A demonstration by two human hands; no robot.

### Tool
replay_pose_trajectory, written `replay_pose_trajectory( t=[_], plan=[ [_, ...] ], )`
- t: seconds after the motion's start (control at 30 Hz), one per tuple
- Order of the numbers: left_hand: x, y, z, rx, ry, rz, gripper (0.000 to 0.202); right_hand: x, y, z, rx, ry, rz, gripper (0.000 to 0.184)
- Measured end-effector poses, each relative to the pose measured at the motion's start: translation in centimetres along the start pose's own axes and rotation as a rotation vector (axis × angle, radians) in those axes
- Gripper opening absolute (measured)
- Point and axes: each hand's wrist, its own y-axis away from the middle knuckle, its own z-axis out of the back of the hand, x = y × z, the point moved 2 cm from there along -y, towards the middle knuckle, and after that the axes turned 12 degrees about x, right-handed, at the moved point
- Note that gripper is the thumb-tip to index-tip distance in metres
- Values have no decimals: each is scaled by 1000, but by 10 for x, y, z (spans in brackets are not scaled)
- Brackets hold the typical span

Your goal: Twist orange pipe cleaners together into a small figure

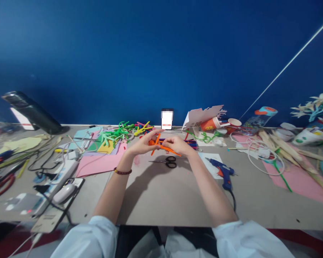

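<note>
My left hand (143,144) and my right hand (177,144) meet above the middle of the table, both pinched on orange pipe cleaners (161,144) that stick out between them in crossed strands. A dark bead bracelet (123,172) circles my left wrist. Black-handled scissors (169,162) lie on the table just under my hands. Behind my hands lies a bundle of coloured pipe cleaners (189,142).
A blue glue gun (222,171) lies right of the scissors on white paper. Green and yellow pipe-cleaner shapes (120,131) and coloured paper sheets (102,161) sit back left. A phone (167,119) stands at the back. Paper cups (212,124), cables and a power strip (61,175) lie around.
</note>
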Motion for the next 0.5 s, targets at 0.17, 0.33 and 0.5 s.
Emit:
replay_pose_trajectory(
  t=[0.17, 0.33, 0.5],
  plan=[
    [5, 0, 0, 14, 124, 20, 74, -2, -2, 0, 50, -87, 15, 34],
    [8, 0, 2, -16, 205, 33, 69, 7, 2, 7, -19, 64, 167, 26],
    [7, -1, 0, -14, 214, 51, 69, 21, 9, 7, -166, 364, 298, 14]
  ],
)
